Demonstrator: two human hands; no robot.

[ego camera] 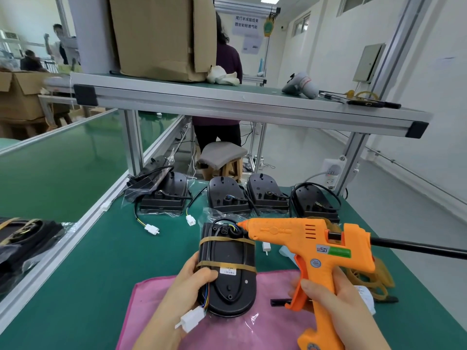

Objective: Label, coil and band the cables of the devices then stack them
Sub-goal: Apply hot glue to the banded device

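Hands (195,280) grip device (228,258) and glue gun (313,246) over green bench (101,261).

A black oval device (228,286) lies on a pink cloth (151,294). Two tan rubber bands (227,239) hold its cable (206,295) alongside, with a white label (228,271) under the nearer band and a white connector (193,319) at the near end. Four more devices (226,195) sit behind it, their cables loose.

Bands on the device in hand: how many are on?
2. One band wraps the device near the glue gun nozzle; the other band crosses its middle, above the label. The underside is hidden.
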